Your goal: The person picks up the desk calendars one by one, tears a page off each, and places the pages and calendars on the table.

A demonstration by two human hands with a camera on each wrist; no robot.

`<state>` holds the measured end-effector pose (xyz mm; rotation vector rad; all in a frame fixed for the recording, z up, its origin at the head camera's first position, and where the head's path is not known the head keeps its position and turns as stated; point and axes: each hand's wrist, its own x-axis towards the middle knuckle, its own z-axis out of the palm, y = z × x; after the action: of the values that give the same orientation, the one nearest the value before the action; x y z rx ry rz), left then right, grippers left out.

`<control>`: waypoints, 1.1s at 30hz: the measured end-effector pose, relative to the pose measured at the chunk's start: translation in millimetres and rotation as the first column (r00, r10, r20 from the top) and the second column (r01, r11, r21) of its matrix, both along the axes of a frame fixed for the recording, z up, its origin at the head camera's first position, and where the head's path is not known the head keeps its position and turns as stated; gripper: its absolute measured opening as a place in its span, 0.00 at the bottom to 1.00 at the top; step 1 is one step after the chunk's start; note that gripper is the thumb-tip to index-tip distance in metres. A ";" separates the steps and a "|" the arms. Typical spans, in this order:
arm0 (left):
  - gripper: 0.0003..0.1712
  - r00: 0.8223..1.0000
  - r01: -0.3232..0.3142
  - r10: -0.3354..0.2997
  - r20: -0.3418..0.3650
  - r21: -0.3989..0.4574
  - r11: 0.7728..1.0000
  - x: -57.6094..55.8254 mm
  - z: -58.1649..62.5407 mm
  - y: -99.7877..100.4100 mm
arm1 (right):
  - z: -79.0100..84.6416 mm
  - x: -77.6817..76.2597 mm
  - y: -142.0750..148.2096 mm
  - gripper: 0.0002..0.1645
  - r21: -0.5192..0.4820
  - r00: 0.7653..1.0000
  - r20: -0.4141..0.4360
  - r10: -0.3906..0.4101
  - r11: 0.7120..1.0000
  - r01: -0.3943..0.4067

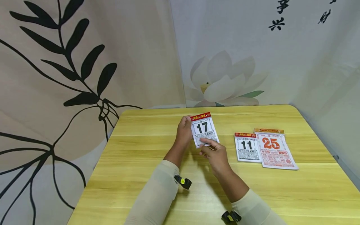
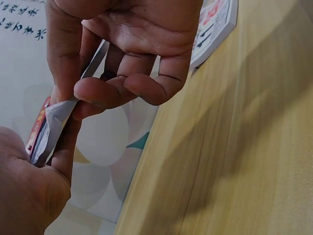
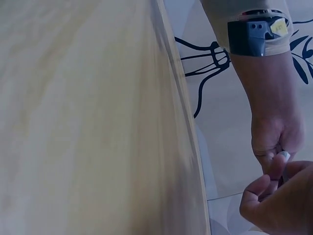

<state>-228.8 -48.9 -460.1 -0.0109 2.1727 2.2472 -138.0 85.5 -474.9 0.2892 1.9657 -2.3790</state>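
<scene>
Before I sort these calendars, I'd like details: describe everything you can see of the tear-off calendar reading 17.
The tear-off calendar looks like a white paper pad with layered page edges, a red header with yellow characters, a large black 17 and small black print below. It is held above the wood-grain tabletop, top leaning left in the head view. The left hand grips its left edge; the right hand pinches its lower part, covering some print.

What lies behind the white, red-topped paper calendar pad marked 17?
Fingers of the left hand show behind the pad in the left wrist view. The yellow wood-grain table shows around it; the patch beyond is covered.
</scene>
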 end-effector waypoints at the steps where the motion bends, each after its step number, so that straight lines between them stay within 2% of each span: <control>1: 0.27 1.000 0.002 -0.002 -0.001 0.000 1.000 -0.2 -0.5 0.1 | -0.1 0.0 -0.2 0.21 0.005 1.000 0.003 -0.005 1.000 0.005; 4: 0.28 1.000 0.011 -0.011 -0.003 -0.001 1.000 -0.7 -1.7 0.1 | -0.3 0.2 -0.9 0.20 0.014 1.000 0.007 -0.020 1.000 0.020; 14: 0.20 1.000 0.010 -0.010 -0.008 0.018 1.000 0.3 -1.3 2.7 | -0.2 1.0 -2.2 0.16 0.041 0.998 -0.013 -0.057 0.998 0.057; 19: 0.20 1.000 0.007 -0.006 -0.020 0.036 0.999 0.8 -1.9 4.8 | -0.3 2.9 -4.1 0.14 0.094 0.992 -0.023 -0.127 0.987 0.129; 24: 0.21 0.999 0.015 -0.013 -0.038 0.049 0.999 1.0 -4.2 5.5 | -1.3 4.2 -5.8 0.12 0.167 0.969 -0.077 -0.236 0.955 0.246; 28: 0.20 0.999 0.011 -0.010 -0.036 0.044 0.999 2.8 -3.9 6.2 | -3.0 5.3 -6.8 0.11 0.201 0.953 -0.120 -0.280 0.933 0.299; 33: 0.20 1.000 0.014 -0.013 -0.026 0.045 0.999 3.5 -3.5 9.6 | -4.1 5.2 -8.0 0.09 0.213 0.915 -0.222 -0.336 0.899 0.382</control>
<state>-225.2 -39.2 -463.5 0.0326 2.1267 2.3015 -132.8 77.6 -479.0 0.5084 2.5042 -2.4284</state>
